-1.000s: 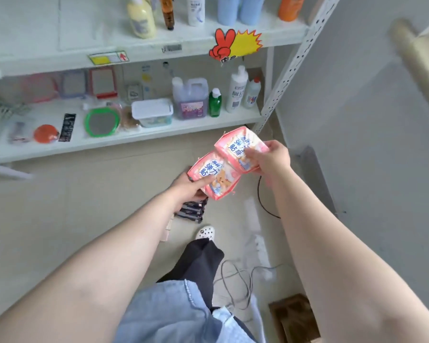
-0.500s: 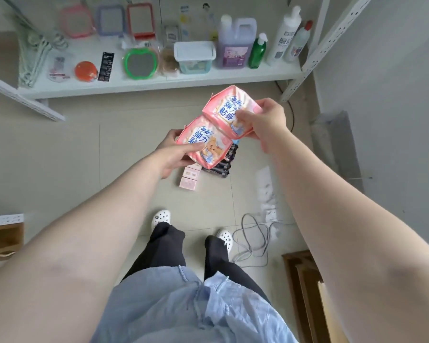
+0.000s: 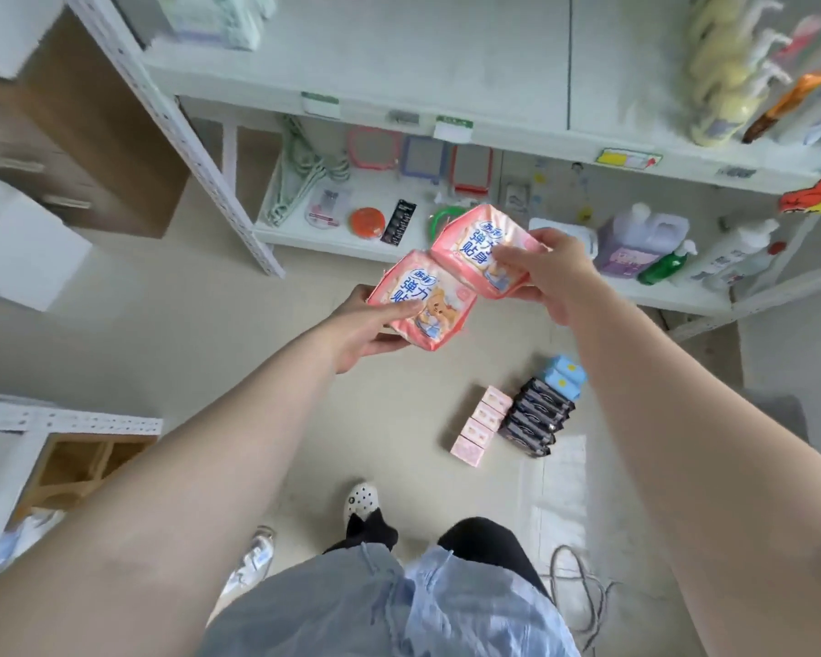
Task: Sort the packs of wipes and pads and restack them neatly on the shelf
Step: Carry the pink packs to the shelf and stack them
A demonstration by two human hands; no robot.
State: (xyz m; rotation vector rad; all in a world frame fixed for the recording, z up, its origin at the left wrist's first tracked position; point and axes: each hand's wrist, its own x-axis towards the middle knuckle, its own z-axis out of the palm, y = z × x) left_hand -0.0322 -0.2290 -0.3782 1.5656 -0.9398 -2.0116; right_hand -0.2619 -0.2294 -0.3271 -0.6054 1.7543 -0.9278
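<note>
Two pink packs held up over the floor, corners touching: left pack (image 3: 423,303) pinched in left hand (image 3: 366,327), right pack (image 3: 482,251) pinched in right hand (image 3: 558,279). Below, pink boxes (image 3: 480,425), black packs (image 3: 534,423), blue packs (image 3: 565,376), probably wipes. Shelf (image 3: 446,106) behind.

The left hand (image 3: 368,324) grips a pink plastic pack of pads printed with a bear (image 3: 423,301), and the right hand (image 3: 553,277) pinches a second matching pink pack (image 3: 482,246); the two packs touch at one corner. On the beige tiled floor (image 3: 257,362) below lie rows of small pale pink packs (image 3: 479,426), black packs (image 3: 534,419) and blue packs (image 3: 565,374), side by side, before the white metal shelf (image 3: 399,251).
</note>
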